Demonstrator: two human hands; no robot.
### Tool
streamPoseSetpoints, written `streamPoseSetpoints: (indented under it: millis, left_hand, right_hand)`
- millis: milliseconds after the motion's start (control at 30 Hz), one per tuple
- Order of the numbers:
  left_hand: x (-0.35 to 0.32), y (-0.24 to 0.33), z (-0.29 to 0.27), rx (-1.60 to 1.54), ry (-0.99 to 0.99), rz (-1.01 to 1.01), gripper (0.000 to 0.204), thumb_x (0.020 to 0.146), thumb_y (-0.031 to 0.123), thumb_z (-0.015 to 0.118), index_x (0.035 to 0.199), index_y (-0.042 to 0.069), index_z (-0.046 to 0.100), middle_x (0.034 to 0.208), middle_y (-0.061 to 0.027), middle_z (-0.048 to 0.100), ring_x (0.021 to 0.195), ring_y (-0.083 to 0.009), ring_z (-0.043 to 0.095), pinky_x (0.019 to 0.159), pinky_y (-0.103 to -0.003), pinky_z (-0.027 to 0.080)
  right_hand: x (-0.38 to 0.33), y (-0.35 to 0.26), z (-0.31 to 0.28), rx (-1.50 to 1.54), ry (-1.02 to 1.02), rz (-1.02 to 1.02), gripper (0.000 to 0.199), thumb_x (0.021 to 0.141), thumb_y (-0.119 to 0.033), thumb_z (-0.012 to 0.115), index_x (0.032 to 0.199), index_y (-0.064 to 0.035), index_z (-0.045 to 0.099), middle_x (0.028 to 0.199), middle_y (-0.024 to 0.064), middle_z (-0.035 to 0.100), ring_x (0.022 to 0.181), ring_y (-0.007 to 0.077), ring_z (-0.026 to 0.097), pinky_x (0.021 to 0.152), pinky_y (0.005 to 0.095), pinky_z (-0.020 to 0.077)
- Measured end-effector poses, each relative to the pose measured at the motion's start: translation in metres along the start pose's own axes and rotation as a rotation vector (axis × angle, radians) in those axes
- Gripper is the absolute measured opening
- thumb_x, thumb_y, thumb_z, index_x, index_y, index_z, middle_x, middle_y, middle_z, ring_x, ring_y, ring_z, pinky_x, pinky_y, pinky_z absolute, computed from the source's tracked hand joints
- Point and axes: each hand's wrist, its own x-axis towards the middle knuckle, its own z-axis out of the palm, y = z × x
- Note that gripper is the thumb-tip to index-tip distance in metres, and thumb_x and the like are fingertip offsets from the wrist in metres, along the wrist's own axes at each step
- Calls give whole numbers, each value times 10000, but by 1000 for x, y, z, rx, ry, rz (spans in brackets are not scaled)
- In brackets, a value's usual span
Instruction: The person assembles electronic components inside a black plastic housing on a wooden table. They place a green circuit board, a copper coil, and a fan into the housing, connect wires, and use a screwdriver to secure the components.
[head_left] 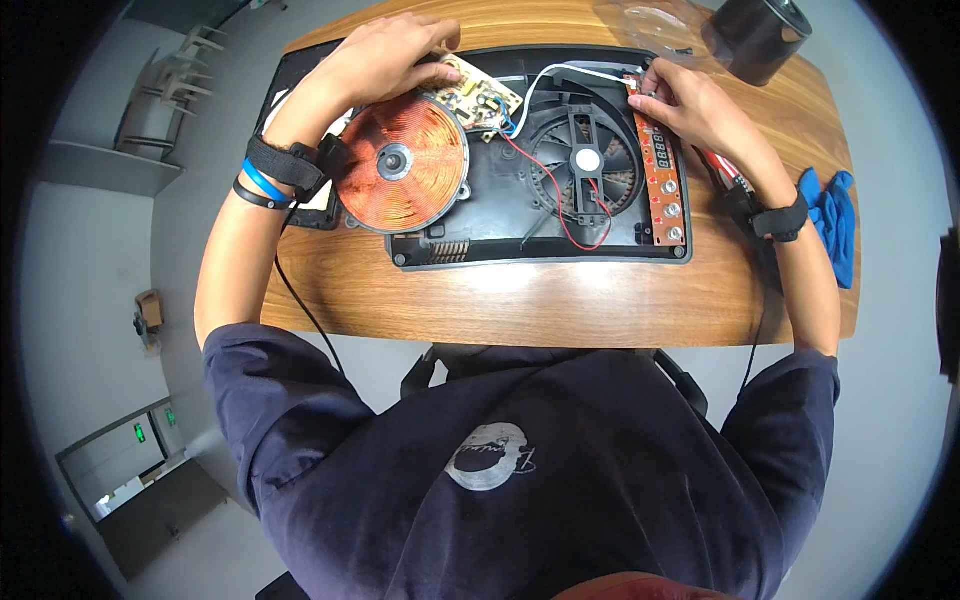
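An opened induction cooker base (500, 235) lies on the wooden table. Inside are a copper coil (405, 165), a black fan (585, 160), a tan circuit board (480, 95) and a narrow red control board (665, 185) with buttons. My left hand (385, 55) rests on the far left of the tan circuit board, fingers pressing its edge. My right hand (690, 100) pinches the top end of the red control board, where a white wire (560, 70) arrives. Red wires (560, 200) loop across the fan.
A black cylindrical container (760, 35) stands at the far right of the table (500, 300), beside clear plastic (650, 20). A blue cloth (835, 215) lies at the right edge. A screwdriver with a red handle (722, 168) lies under my right wrist. A black cable (300, 300) hangs off the front.
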Motion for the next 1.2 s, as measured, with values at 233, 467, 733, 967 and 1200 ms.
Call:
streamPoseSetpoints:
  millis: [233,467,733,967,1200]
  left_hand:
    - [-50,-22,-4,-152,-31,-99,724,1044,560,720,1514,40,539,1431,-261,649,1311,-448,655,1084,-501,545]
    - [-111,20,-4,-291,-101,-232,783,899,369,917,1512,82,523,1413,-240,533,1153,-466,717,1006,-504,604]
    - [-108,33,-4,-307,78,-363,582,868,283,951,1367,151,682,1243,-100,604,913,-237,678,857,-382,620]
    - [-98,38,-24,-550,-39,-495,380,913,212,925,1201,55,733,883,-13,628,774,-104,568,696,-302,516]
    - [-96,41,-21,-740,140,-298,276,953,126,876,1169,49,724,966,25,626,830,-85,522,718,-268,498]
  right_hand:
    - [-21,-19,-9,80,-7,114,351,1049,-297,785,1237,-34,647,843,134,709,798,279,714,744,428,565]
    - [-6,-71,-11,125,-2,-95,456,1058,-263,766,1422,-53,588,1196,179,720,1082,314,738,960,427,599]
    - [105,-84,32,80,-222,-258,575,1110,-388,690,1483,39,592,1449,273,692,1384,382,669,1173,437,534]
    - [165,-107,72,12,-385,-116,598,1065,-461,748,1417,10,636,1129,207,814,1020,325,781,901,447,605]
    - [173,-124,76,323,-546,-164,375,1136,-319,676,1411,-72,616,1035,76,718,947,189,676,855,379,567]
